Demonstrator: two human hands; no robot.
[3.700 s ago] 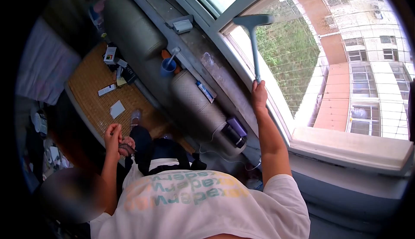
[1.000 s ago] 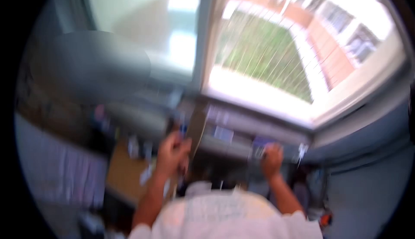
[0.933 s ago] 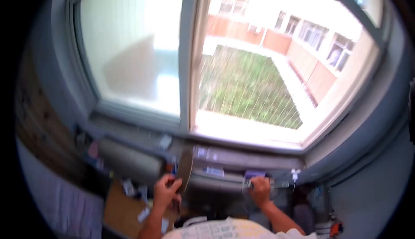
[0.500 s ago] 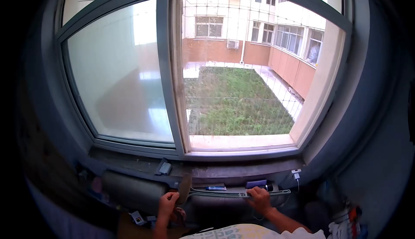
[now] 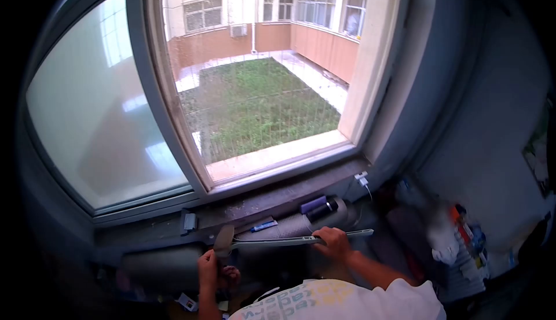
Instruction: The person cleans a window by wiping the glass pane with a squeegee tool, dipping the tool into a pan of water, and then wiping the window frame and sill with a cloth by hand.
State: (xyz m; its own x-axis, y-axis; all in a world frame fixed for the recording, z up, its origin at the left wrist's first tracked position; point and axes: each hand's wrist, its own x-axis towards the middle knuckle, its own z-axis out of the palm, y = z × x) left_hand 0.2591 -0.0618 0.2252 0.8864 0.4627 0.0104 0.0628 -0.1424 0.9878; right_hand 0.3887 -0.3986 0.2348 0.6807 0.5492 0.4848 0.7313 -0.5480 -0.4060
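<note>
A long, thin, pale green-grey tool [image 5: 278,241] with slotted rails stretches across in front of me, below the windowsill. Its left end meets a flat, brownish, paddle-shaped head [image 5: 224,238]. I cannot tell exactly what kind of tool it is. My left hand [image 5: 207,265] is closed with fingertips pinching the lower edge of the brownish head. Further right, my right hand [image 5: 332,242] wraps round the pale shaft, whose far end sticks out past my fingers. Parts of the shaft under my right fingers are hidden.
A window [image 5: 260,111] with a frosted left pane stands ahead. On or by the sill [image 5: 249,207] are a small grey box [image 5: 189,221], a blue-and-white tube [image 5: 264,225], a purple case [image 5: 313,205] and a white plug [image 5: 361,179]. Piled cloth [image 5: 445,245] lies to the right.
My view has turned to the right and tilted, so the window slid left. Both hands still hold the tool, which now slants up to the right and shows more edge-on.
</note>
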